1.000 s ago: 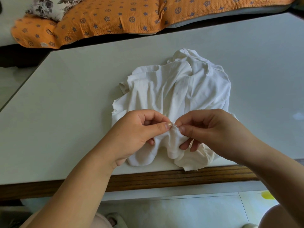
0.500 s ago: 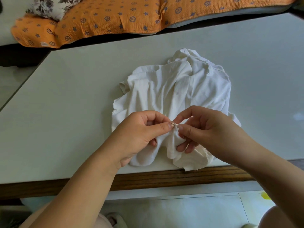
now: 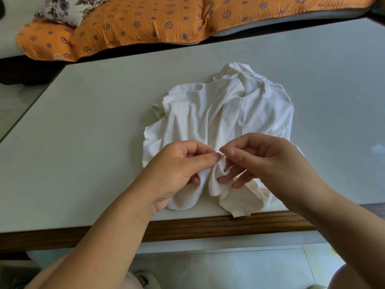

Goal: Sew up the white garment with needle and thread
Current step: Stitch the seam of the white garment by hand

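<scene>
Fingers (image 3: 208, 158) on garment (image 3: 218, 113) at table edge (image 3: 208, 224)

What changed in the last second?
The right hand rose slightly and its forefinger arched up off the pinch point. Its lower fingers curl under a fold of the white garment. The needle is too small to see. The left hand kept pinching the fold. The garment lies unmoved on the table.
</scene>
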